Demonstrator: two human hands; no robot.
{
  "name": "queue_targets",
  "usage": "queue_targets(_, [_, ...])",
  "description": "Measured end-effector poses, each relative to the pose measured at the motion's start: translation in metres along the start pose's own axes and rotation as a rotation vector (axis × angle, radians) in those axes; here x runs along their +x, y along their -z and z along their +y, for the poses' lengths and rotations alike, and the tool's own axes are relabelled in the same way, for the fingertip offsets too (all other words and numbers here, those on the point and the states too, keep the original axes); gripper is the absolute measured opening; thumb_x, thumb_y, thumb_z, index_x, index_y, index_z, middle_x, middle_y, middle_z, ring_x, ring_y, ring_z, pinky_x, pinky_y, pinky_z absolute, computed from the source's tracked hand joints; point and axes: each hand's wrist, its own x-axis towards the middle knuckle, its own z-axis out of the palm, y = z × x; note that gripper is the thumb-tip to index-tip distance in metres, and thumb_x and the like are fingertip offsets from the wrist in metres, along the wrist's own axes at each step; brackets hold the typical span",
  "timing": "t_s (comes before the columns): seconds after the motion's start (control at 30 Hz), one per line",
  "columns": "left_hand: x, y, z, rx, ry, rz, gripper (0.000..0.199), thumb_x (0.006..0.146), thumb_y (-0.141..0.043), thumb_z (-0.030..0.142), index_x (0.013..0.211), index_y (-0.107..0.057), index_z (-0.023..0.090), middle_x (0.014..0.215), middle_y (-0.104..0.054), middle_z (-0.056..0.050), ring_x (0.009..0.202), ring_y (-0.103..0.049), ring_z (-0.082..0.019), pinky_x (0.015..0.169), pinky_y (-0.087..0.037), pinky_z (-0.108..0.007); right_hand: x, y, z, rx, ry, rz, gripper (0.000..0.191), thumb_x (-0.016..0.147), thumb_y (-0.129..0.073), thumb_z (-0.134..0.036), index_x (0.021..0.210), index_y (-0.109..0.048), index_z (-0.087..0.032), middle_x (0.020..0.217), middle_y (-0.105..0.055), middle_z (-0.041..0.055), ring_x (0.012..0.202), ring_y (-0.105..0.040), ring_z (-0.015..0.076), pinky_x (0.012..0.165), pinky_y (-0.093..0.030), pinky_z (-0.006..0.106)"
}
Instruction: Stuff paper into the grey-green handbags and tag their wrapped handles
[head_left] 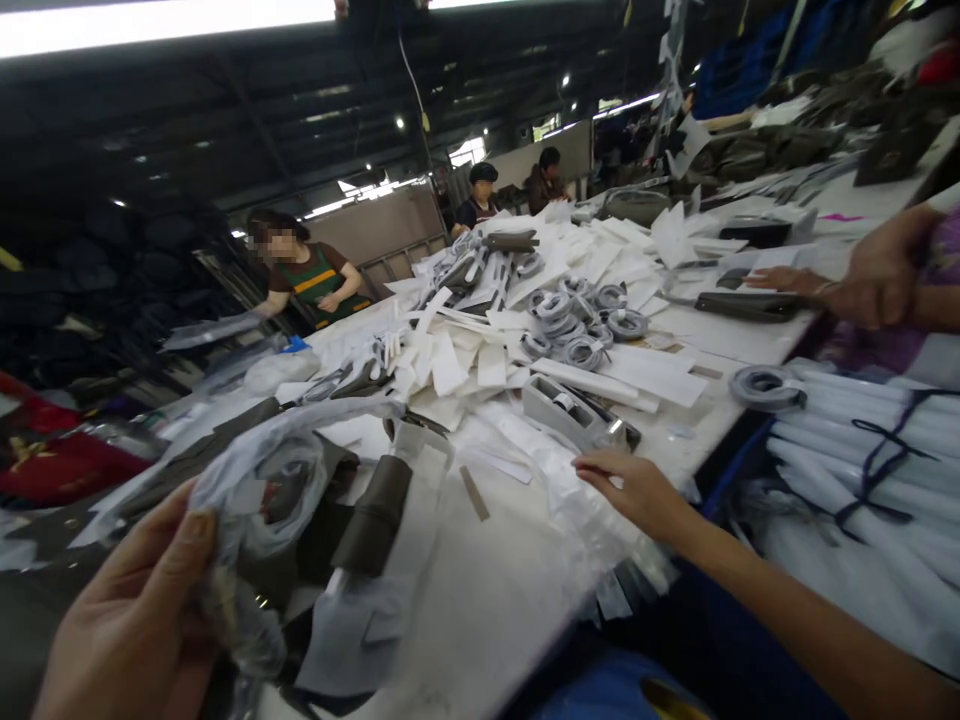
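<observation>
My left hand (142, 610) is closed at the lower left, thumb on top, gripping a coiled strap in clear plastic (289, 490). Its grey loops and crumpled wrapping hang in front of dark olive pieces. My right hand (637, 490) reaches in from the right with its fingers stretched to the left and seemingly nothing in them. Its fingertips are over a spread of clear plastic bags (555, 480); whether they touch the plastic I cannot tell. Just beyond them lies a grey piece with a metal buckle (570, 412). A dark olive roll (373, 515) lies right of the coil.
White sheets (450, 365) and several grey coiled straps (559, 315) are heaped on the table (450, 620). At right, a co-worker's hands (877, 275) are by a dark flat piece (746, 305). Plastic-wrapped bundles (862, 480) stand below the edge. Other people are across the table.
</observation>
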Motion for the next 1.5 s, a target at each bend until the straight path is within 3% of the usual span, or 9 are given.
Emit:
queue_targets(0.27, [-0.003,-0.004,-0.037,-0.116,0.08,-0.108,0.054,0.072,-0.084,0.034,0.122,-0.068,0.024,0.094,-0.078,-0.003,0.077,-0.075,-0.019,0.067,-0.062,-0.022,0.063,-0.103,-0.045,-0.168,0.053,-0.328,0.026,0.094,-0.062,-0.028,0.116,-0.068,-0.017,0.117,-0.068,0.0128,0.112,-0.062,0.0262,0.097,-0.046,0.034])
queue_targets(0.57, [-0.002,0.007,-0.039,-0.174,0.056,-0.216,0.059,0.071,-0.085,0.041,0.123,-0.065,0.02,0.093,-0.077,-0.005,0.075,-0.073,-0.019,0.064,-0.059,-0.023,0.08,-0.159,-0.08,-0.261,-0.146,-0.477,0.031,0.091,-0.066,-0.041,0.107,-0.065,-0.014,0.111,-0.067,0.0089,0.101,-0.063,0.0226,0.09,-0.05,0.043])
queue_targets(0.7, [0.0,0.011,-0.042,-0.178,0.051,-0.305,0.058,0.076,-0.082,0.04,0.127,-0.062,0.02,0.095,-0.077,-0.006,0.072,-0.072,-0.018,0.059,-0.055,-0.02,0.081,-0.152,-0.071,-0.096,-0.131,-0.459,0.021,0.088,-0.066,-0.037,0.085,-0.068,-0.017,0.089,-0.07,0.0056,0.087,-0.064,0.0208,0.082,-0.05,0.037])
queue_targets(0.8, [0.001,0.01,-0.042,-0.192,0.062,-0.358,0.058,0.078,-0.081,0.041,0.128,-0.062,0.02,0.099,-0.077,-0.007,0.075,-0.073,-0.019,0.06,-0.055,-0.022,0.075,-0.134,-0.078,0.095,-0.048,-0.392,0.029,0.094,-0.052,-0.042,0.089,-0.069,-0.019,0.087,-0.071,0.0052,0.085,-0.065,0.0205,0.08,-0.05,0.033])
queue_targets(1.0, [0.002,0.003,-0.041,-0.199,0.075,-0.407,0.057,0.08,-0.078,0.042,0.128,-0.064,0.015,0.105,-0.076,-0.01,0.092,-0.073,-0.024,0.081,-0.057,-0.031,0.06,-0.089,-0.143,0.648,0.063,-0.428,0.048,0.095,-0.047,-0.058,0.092,-0.072,-0.017,0.076,-0.066,0.0042,0.068,-0.062,0.0172,0.064,-0.049,0.029])
queue_targets(1.1, [-0.002,0.0,-0.039,-0.165,0.04,-0.422,0.053,0.081,-0.076,0.043,0.126,-0.066,0.016,0.108,-0.076,-0.01,0.101,-0.071,-0.026,0.087,-0.056,-0.032,0.061,-0.075,-0.175,0.658,0.106,-0.432,0.044,0.091,-0.054,-0.058,0.078,-0.072,-0.019,0.072,-0.065,0.003,0.067,-0.058,0.0169,0.06,-0.046,0.029])
queue_targets(1.23, [-0.009,-0.002,-0.036,-0.097,-0.007,-0.416,0.051,0.08,-0.077,0.045,0.122,-0.069,0.017,0.108,-0.076,-0.009,0.103,-0.07,-0.027,0.088,-0.055,-0.032,0.072,-0.075,-0.194,0.619,0.206,-0.386,0.046,0.091,-0.057,-0.052,0.062,-0.069,-0.019,0.066,-0.057,0.0016,0.068,-0.055,0.016,0.061,-0.042,0.027])
queue_targets(1.4, [-0.013,-0.005,-0.036,0.052,-0.113,-0.457,0.048,0.082,-0.075,0.045,0.121,-0.07,0.018,0.111,-0.076,-0.009,0.103,-0.071,-0.028,0.091,-0.055,-0.035,0.084,-0.086,-0.215,0.852,0.165,-0.487,0.032,0.083,-0.07,-0.05,0.089,-0.08,-0.02,0.07,-0.063,0.0009,0.062,-0.048,0.0128,0.055,-0.037,0.024])
queue_targets(1.5, [-0.011,-0.003,-0.038,0.145,-0.213,-0.448,0.042,0.085,-0.072,0.044,0.12,-0.071,0.021,0.117,-0.074,-0.007,0.11,-0.068,-0.027,0.098,-0.052,-0.036,0.086,-0.089,-0.228,1.089,0.051,-0.526,0.035,0.075,-0.078,-0.051,0.085,-0.08,-0.017,0.059,-0.056,-0.0021,0.058,-0.042,0.0107,0.056,-0.036,0.024])
